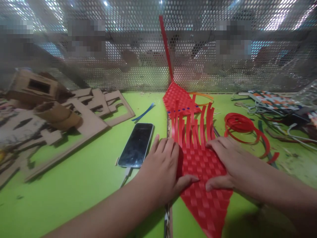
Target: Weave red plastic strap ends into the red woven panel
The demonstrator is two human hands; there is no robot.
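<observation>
A red piece woven from flat strips (pixel 201 165) lies before me, tapering to a point at the near edge. Loose strip ends (pixel 188 130) stick up along its far side. My left hand (pixel 164 162) holds its left edge, thumb stretched across the weave. At the opposite edge, my right hand (pixel 224 162) grips the piece, with its thumb on top and its fingertips near the loose ends. Beyond it, a second red woven piece (pixel 177 96) with a blue-dotted row leans near the mesh, and one long strip (pixel 165 46) rises from its tip.
A phone (pixel 136 145) with a cable lies left of my left hand. Cut cardboard pieces (pixel 86 132) cover the left side. On the right are a coil of red strip (pixel 239 124) and a multicoloured woven piece (pixel 269 100). A perforated metal screen (pixel 123 69) closes off the back.
</observation>
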